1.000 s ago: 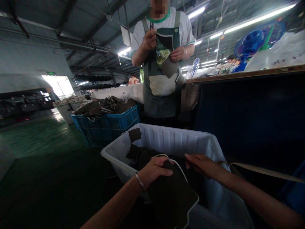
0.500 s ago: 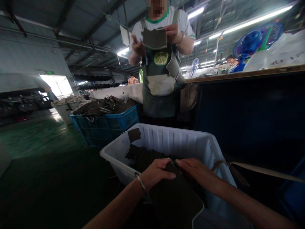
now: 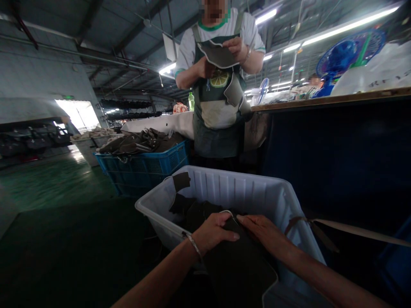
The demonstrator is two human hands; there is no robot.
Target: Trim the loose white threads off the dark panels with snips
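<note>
A dark flat cut piece with a pale edge point(image 3: 239, 267) lies over the near side of a white plastic bin point(image 3: 239, 188). My left hand point(image 3: 213, 233), a bracelet on its wrist, is closed on the piece's top edge. My right hand point(image 3: 265, 231) lies beside it on the same piece, fingers stretched toward the left hand and pressing its upper edge. More dark pieces point(image 3: 189, 205) fill the bin behind my hands.
A person in a green apron point(image 3: 218, 81) stands beyond the bin, handling a dark piece point(image 3: 218, 53). A blue crate point(image 3: 144, 164) of dark pieces sits to the left. A dark-fronted table point(image 3: 337, 141) rises on the right, with a blue fan point(image 3: 346, 53) on it.
My right hand moved left until it met the left hand on the dark piece. The pale cord loop seen a second ago is gone. The standing person raised and turned their piece.
</note>
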